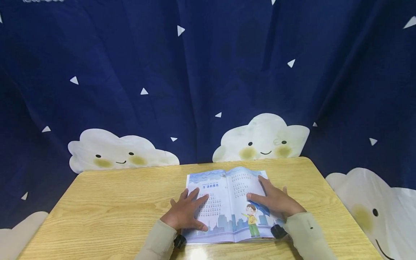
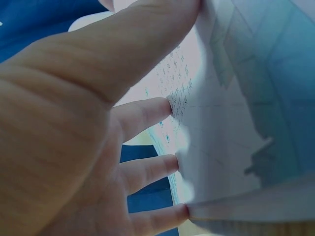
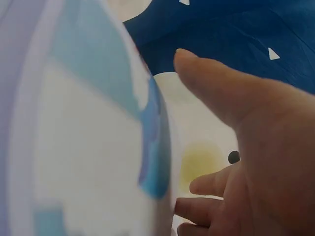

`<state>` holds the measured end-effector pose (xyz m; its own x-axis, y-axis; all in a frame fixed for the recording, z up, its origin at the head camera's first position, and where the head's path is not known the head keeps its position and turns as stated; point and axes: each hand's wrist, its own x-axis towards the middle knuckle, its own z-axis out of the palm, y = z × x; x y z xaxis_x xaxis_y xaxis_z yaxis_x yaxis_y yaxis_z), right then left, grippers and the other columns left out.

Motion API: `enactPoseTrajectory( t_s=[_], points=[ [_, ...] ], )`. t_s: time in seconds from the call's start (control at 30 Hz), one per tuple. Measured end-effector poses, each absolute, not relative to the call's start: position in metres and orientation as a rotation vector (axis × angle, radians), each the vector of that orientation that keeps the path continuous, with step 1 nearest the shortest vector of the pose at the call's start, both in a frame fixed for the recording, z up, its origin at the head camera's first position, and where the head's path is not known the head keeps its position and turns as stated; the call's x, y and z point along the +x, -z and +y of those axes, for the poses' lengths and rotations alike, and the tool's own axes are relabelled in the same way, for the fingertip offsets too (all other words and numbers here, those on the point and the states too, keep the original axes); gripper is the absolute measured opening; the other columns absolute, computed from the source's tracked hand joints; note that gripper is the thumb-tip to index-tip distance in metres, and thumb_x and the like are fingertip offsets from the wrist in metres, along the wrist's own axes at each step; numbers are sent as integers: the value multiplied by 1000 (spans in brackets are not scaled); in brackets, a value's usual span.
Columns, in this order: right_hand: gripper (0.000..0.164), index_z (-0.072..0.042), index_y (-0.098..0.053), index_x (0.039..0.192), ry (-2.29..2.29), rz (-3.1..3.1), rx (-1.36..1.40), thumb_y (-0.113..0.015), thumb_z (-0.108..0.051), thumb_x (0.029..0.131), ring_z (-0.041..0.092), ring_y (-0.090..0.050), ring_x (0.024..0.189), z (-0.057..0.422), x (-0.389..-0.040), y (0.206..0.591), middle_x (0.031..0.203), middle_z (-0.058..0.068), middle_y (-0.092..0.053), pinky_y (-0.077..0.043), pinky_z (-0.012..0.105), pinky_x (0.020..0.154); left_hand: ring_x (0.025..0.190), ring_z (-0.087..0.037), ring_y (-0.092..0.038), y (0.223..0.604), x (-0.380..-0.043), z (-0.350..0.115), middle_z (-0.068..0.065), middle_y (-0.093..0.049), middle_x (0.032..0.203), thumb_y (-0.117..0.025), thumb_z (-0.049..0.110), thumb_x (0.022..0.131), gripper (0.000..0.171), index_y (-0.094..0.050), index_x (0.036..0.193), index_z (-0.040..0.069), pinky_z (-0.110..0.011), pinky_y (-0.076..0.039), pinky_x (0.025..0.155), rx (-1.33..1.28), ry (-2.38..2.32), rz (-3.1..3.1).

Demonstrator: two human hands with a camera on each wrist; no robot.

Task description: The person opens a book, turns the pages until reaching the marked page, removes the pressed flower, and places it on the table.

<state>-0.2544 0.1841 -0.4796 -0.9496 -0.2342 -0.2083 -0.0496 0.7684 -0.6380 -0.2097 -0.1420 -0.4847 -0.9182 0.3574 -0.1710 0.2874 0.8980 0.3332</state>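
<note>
1. Here, at the left, the desk point(image 1: 113, 206) has a yellowish wood-grain top with rounded far corners; behind it hangs dark blue cloth point(image 1: 195, 72), softly folded, printed with white triangles and smiling clouds.
2. Next, the left hand point(image 1: 185, 212) comes from a pale, creased sleeve point(image 1: 157, 240). Its fingers point(image 2: 150, 172) are spread and extended over the left page, gripping nothing; the left wrist view shows fingertips touching the paper.
3. In the middle, the open book point(image 1: 212, 236) lies flat on the desk, beneath and between both hands. Its spread is longest from side to side, and its fold runs away from the person. The thin, smooth-looking pages carry small print, blue-grey buildings and a boy point(image 1: 251, 220) with an umbrella; the right page bows upward near its far edge.
4. At the right, the right hand point(image 1: 279, 200) is nearer the right page's outer edge, which lies toward its palm side. Its fingers are extended, thumb point(image 3: 216, 83) apart, holding nothing visible; whether they press the paper I cannot tell.
</note>
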Motion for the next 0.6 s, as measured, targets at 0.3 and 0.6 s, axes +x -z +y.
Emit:
enactPoseTrajectory(
  t_s=[0.3,0.6],
  points=[
    [88,-21,-12,156,1270,2483,-185,-54,-60,90,32,-66,91,185,-253,471,117,17,-60,-41,51,99,140,-51,-18,485,-210,-143,-13,-28,156,-82,61,59,101,-43,147,28,-84,-15,89,507,-456,2844],
    [78,-16,-17,155,1431,2483,-305,-46,-57,96,37,-33,138,195,-253,460,153,17,-33,-26,57,109,139,-51,-18,487,-210,-143,-13,-28,156,-82,60,59,101,-43,146,27,-85,-16,88,513,-464,2847]
  ],
)
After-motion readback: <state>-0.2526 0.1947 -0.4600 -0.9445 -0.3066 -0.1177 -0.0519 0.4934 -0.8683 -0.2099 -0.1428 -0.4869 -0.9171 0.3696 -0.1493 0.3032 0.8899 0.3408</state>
